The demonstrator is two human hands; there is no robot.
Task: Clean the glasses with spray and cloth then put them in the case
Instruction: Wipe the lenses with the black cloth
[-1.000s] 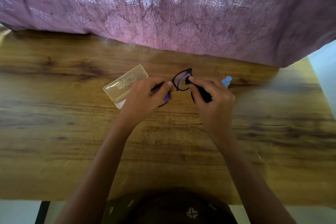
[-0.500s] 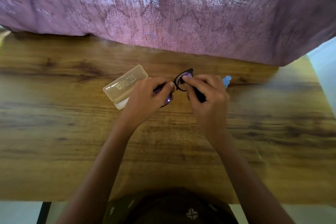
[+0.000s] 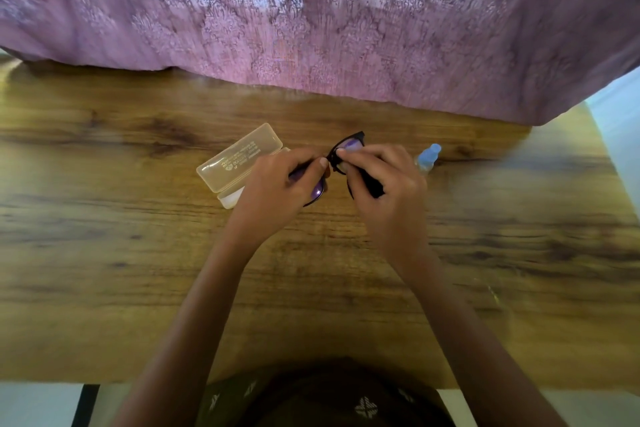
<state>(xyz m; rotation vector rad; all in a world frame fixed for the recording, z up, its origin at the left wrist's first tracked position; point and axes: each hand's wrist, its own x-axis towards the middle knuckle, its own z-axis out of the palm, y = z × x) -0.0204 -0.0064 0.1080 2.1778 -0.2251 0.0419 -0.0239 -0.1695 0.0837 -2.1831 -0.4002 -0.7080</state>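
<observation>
Just above the middle of the frame, both hands hold the glasses (image 3: 350, 146) slightly above the wooden tabletop (image 3: 138, 253). The left hand (image 3: 277, 191) comes in from the lower left, its fingers (image 3: 323, 162) curled round one side of the black frame. A purple-tinted lens shows below its knuckles, and the thumb tip lies close to the bridge. The right hand (image 3: 391, 194) comes in from the lower right and pinches the other lens, thumb on the near face and the other fingers curled behind. A dark strip (image 3: 372, 187) runs through this hand's grip, and I cannot tell whether it is the cloth or a temple arm. The upper rim of that lens sticks out above the right fingertips. Left of the hands, the translucent beige case (image 3: 239, 158) lies open on the tabletop. Its printed lid is turned toward the upper left, and its pale base is partly hidden under the left hand. Just right of the right hand is the spray bottle (image 3: 428, 158), clear with a light blue cap, its lower part hidden behind the knuckles. A pink-purple patterned fabric (image 3: 311, 10) hangs across the whole top of the frame and meets the far edge of the tabletop. At the bottom centre, between the forearms, is the person's dark patterned garment (image 3: 346, 406)
</observation>
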